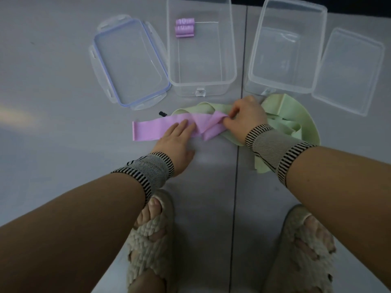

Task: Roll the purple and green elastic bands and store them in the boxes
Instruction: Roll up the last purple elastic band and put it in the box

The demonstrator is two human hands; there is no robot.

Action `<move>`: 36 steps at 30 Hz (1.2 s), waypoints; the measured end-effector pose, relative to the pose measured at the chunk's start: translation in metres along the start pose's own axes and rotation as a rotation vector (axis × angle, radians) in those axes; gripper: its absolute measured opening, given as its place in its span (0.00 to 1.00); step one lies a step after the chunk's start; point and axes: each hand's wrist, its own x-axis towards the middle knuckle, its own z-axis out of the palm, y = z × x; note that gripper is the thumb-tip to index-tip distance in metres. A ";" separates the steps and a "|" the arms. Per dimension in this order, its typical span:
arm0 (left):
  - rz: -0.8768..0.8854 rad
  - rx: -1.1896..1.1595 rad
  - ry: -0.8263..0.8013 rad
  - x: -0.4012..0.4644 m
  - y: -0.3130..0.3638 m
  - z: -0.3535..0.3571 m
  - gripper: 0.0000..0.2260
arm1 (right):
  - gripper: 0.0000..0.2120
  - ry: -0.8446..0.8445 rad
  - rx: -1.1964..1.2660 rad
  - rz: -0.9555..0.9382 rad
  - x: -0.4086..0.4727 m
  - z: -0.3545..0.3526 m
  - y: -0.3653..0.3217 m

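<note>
The right hand (246, 116) pinches the twisted end of the purple band (148, 130); the left hand (176, 142) presses flat on its middle. Green bands (292, 115) lie heaped under the right hand. Beyond both hands, the left box (201, 85) holds two purple rolls (184, 27); the right box (281, 85) stands beside it.

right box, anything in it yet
Empty: the right box shows only its clear bottom; the two purple rolls lie in the left box.

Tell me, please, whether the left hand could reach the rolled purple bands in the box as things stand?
Probably yes: the left box is open, with its lid lying beside it, and nothing covers the rolled bands. The left hand rests flat on the purple band, holding nothing.
</note>
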 end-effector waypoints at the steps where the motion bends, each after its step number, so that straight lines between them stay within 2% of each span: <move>1: 0.002 0.009 -0.001 0.000 0.000 0.001 0.34 | 0.06 0.008 0.075 0.033 -0.003 -0.002 -0.001; 4: 0.003 0.023 -0.026 0.002 0.000 0.003 0.34 | 0.12 -0.034 0.309 0.159 -0.009 -0.005 0.002; 9: 0.005 0.003 -0.028 0.003 0.000 0.001 0.35 | 0.14 -0.183 0.818 0.338 -0.014 -0.006 0.003; 12: 0.004 0.020 -0.033 0.003 0.000 0.000 0.34 | 0.10 -0.301 1.164 0.449 -0.016 -0.011 0.000; 15: 0.003 0.038 -0.028 0.003 0.001 0.001 0.34 | 0.08 -0.409 1.310 0.494 -0.016 -0.016 0.001; 19: 0.011 0.023 -0.024 0.003 -0.001 0.000 0.34 | 0.11 -0.392 1.189 0.411 -0.016 -0.018 0.006; 21: 0.013 0.009 -0.024 0.004 -0.002 0.000 0.34 | 0.15 -0.406 1.051 0.375 -0.017 -0.018 0.011; 23: 0.008 -0.004 -0.021 0.004 -0.004 0.000 0.35 | 0.12 -0.367 0.825 0.307 -0.016 -0.017 0.017; 26: 0.007 -0.005 -0.009 0.003 -0.004 0.001 0.35 | 0.04 -0.141 0.591 0.279 -0.015 -0.015 0.022; 29: 0.007 -0.012 -0.002 0.002 -0.005 0.000 0.35 | 0.11 0.094 0.541 0.295 -0.015 -0.013 0.023; 32: 0.000 -0.027 0.009 0.002 -0.004 0.001 0.35 | 0.14 0.050 0.645 0.296 -0.017 -0.009 0.024; 36: -0.005 -0.037 0.009 0.001 -0.002 0.002 0.35 | 0.13 -0.208 1.069 0.399 -0.020 -0.012 0.020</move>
